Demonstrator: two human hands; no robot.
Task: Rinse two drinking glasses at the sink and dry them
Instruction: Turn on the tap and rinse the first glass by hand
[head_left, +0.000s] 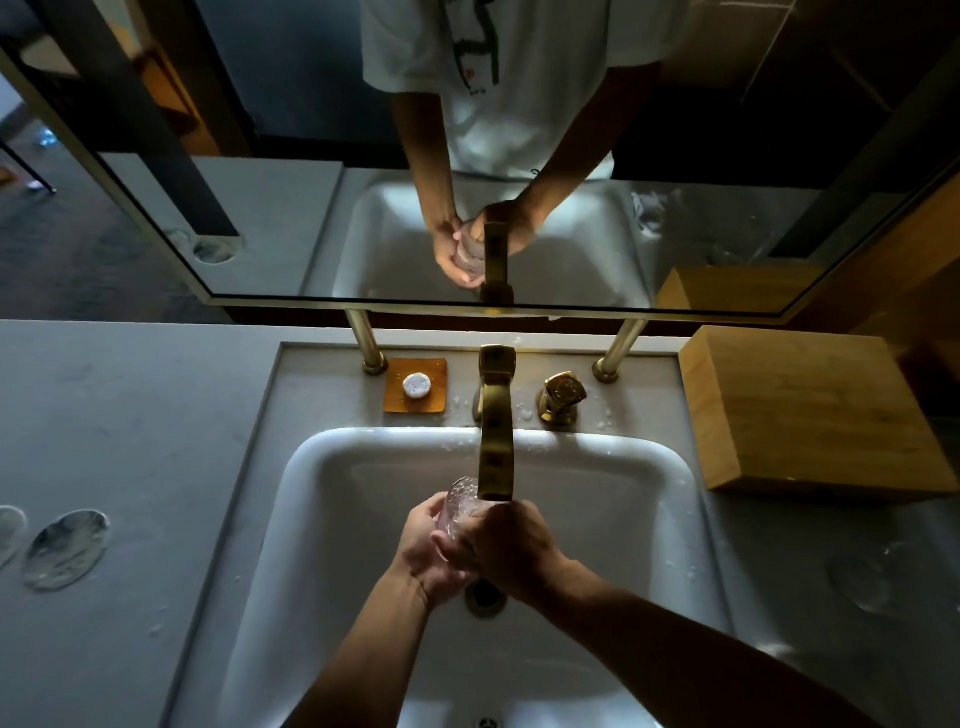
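A clear drinking glass (462, 501) is tilted under the spout of the brass tap (496, 431), over the white sink (322, 493). My left hand (423, 545) cups it from the left and below. My right hand (511, 553) wraps around it from the right, hiding its lower part. A second clear glass (66, 548) stands on the grey counter at the far left, and another glassy shape (9, 532) is cut off by the frame's left edge beside it. I cannot tell whether water is running.
A brass tap handle (561, 397) stands right of the spout. An amber soap dish (415, 385) with a small white soap lies left of it. A wooden box (810, 410) sits on the counter at right. A mirror (260, 218) hangs behind. Water drops dot the counter.
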